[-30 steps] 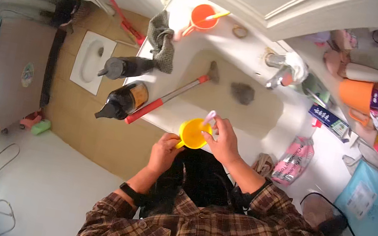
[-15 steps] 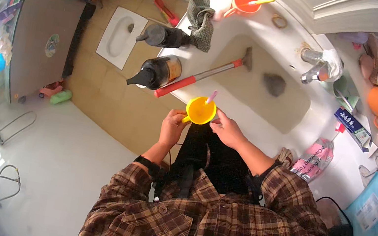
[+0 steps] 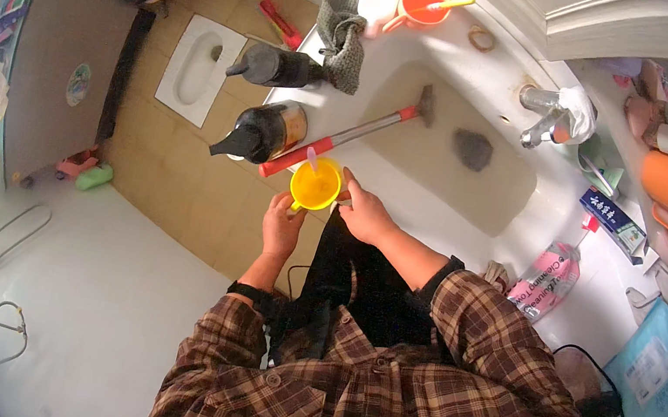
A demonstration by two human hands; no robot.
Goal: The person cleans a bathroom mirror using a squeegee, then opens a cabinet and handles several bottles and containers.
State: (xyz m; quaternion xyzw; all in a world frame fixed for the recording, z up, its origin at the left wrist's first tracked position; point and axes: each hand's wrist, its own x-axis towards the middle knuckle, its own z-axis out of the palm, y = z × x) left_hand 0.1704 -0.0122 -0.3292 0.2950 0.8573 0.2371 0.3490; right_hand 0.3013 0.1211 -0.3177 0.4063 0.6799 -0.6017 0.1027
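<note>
Yellow cup [image 3: 315, 187] shifted left, near tub rim [image 3: 398, 186]

You hold a round, bright yellow, plastic-looking cup [image 3: 315, 187] by its small yellow side handle with your left hand [image 3: 281, 226], your right hand [image 3: 364, 213] at its other side. Its mouth faces up. A slim pale-pink handle [image 3: 312, 159] leans inside, poking past the far rim; its lower end is unclear.

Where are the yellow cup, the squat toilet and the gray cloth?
Yellow cup [image 3: 316, 189]: head view, on its inside.
Squat toilet [image 3: 193, 79]: head view, in its basin.
Gray cloth [image 3: 346, 47]: head view, on its hanging middle.
</note>
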